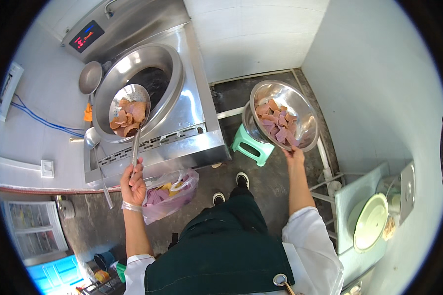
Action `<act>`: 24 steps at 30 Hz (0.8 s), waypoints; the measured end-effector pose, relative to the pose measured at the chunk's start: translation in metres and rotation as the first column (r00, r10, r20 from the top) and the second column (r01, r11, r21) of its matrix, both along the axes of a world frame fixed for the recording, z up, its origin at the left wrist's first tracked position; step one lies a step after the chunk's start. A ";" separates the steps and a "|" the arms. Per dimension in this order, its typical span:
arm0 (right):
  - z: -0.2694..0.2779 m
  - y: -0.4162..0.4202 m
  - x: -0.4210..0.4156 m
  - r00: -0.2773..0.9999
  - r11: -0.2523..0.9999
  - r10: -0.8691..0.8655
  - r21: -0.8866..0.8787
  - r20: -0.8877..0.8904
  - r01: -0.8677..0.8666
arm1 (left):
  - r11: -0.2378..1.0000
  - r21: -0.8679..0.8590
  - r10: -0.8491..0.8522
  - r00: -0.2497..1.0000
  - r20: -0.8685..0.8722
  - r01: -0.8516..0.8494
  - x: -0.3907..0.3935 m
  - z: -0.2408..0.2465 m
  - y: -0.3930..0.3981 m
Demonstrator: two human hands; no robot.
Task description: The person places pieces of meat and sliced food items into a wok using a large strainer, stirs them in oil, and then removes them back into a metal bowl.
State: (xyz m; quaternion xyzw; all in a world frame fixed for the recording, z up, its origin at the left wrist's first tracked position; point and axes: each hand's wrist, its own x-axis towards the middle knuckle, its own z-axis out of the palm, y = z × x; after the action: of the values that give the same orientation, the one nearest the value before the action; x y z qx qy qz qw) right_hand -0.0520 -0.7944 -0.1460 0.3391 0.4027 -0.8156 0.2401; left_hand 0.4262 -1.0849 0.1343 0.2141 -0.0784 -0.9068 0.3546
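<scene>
My left hand (133,182) grips the handle of a perforated metal skimmer (136,90), which holds browned flat pieces of food (127,117) over the near side of a large wok (174,66) with dark liquid inside. A clear plastic bag (186,201) of purple and yellow pieces hangs at my left wrist. With my right hand (294,156) I hold the rim of a steel bowl (306,129), tilted, with purple and brownish pieces (280,123) in it. Beneath and beside this bowl, another metal bowl (249,123) rests on a green plastic stool (256,152).
The steel stove (195,110) stands against the wall. At its left are a metal ladle (92,138) and a small round metal pan (90,78). On the right, a shelf (345,206) holds a pale green basin (371,223). White pipes (324,158) run along the right wall.
</scene>
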 end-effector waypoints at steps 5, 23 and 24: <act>-0.066 -0.090 0.032 0.998 0.991 -0.052 0.128 0.041 0.046 | 0.991 -0.012 0.131 0.990 0.054 -0.130 0.009 0.001 0.020; 0.257 -0.242 0.284 0.030 -0.020 0.955 -0.167 -0.296 -0.986 | 0.989 -0.131 0.091 0.976 0.199 -0.065 -0.024 0.002 0.030; 0.252 -0.263 0.299 -0.093 -0.175 0.931 -0.209 -0.353 -0.962 | 0.986 -0.161 0.089 0.964 0.250 -0.049 -0.027 0.004 0.031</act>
State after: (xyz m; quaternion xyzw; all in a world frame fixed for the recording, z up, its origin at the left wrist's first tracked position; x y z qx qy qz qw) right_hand 0.2474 -1.0576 0.1062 -0.1601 0.3494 -0.4416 0.8107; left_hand 0.3991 -1.0539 0.1381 0.3043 -0.1856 -0.8497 0.3885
